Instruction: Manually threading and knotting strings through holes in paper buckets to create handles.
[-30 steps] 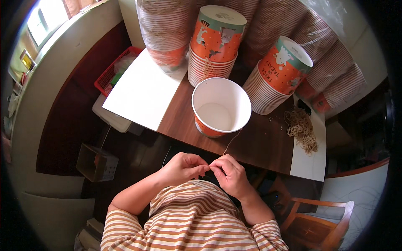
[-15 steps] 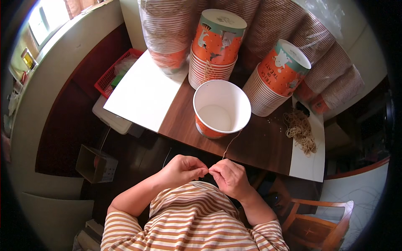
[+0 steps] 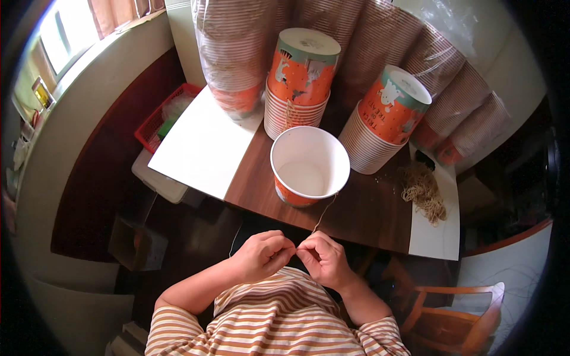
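An orange paper bucket with a white inside stands upright near the table's front edge, its mouth facing up. From the right of its rim a thin tan string runs down to my right hand, which is closed on it. My left hand is pinched too, its fingertips meeting those of the right in front of my striped shirt. What lies between the left fingertips is too small to make out. Behind the bucket rise two stacks of upside-down buckets, a left stack and a right stack.
A tangled heap of tan strings lies on the table's right side. Tall plastic-wrapped bucket stacks line the back. Left of the brown-and-white table is a red basket; a wooden chair stands at the lower right.
The view has tilted slightly, so the table and buckets appear a little lower. My hands remain pinched together, and the string still hangs between the rim and my right hand.
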Tool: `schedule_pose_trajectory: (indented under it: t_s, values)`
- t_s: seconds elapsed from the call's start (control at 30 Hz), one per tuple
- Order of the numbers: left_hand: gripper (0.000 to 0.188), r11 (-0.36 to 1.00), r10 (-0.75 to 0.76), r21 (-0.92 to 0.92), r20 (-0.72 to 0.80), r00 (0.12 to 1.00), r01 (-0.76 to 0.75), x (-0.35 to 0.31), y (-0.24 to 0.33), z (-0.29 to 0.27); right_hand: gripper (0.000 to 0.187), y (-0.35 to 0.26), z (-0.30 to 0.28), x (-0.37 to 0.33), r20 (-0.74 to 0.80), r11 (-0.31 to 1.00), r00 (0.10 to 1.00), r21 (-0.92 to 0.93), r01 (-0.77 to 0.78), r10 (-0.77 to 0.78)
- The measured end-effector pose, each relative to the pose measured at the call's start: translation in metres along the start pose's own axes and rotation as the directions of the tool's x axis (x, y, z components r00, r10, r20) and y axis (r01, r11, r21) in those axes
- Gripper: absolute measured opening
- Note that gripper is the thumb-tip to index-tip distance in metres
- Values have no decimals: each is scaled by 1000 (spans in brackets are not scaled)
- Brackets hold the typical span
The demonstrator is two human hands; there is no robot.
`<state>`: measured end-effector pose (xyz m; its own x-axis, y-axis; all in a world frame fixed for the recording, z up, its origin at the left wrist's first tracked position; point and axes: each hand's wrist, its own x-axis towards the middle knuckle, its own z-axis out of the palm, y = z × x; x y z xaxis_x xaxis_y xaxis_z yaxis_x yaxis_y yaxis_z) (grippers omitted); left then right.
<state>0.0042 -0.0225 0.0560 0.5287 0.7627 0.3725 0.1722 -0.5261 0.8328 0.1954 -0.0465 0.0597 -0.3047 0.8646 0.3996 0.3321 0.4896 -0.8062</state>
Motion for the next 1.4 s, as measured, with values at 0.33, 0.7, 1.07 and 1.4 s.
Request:
schedule_pose_trajectory:
  t_s: [0.33, 0.7, 1.07, 1.4]
  values:
    - [7, 984, 150, 101, -20, 988, -148, 14, 10, -13, 19, -11, -8, 10, -12, 984, 992, -129, 126, -129]
    - [18, 788, 490, 381, 86, 867, -483, 68, 23, -59, 21, -31, -29, 70, -59, 929, 950, -233, 286, -307]
    - [26, 931, -281, 169, -238, 930, 325, 168, -93, -78, 12, 56, -37, 163, -53, 970, 974, -89, -224, 220]
    - [25, 686, -542, -572, 10, 840, 450, 100, -54, -45, 14, 65, -47, 161, 200, 968, 961, -201, -150, 191]
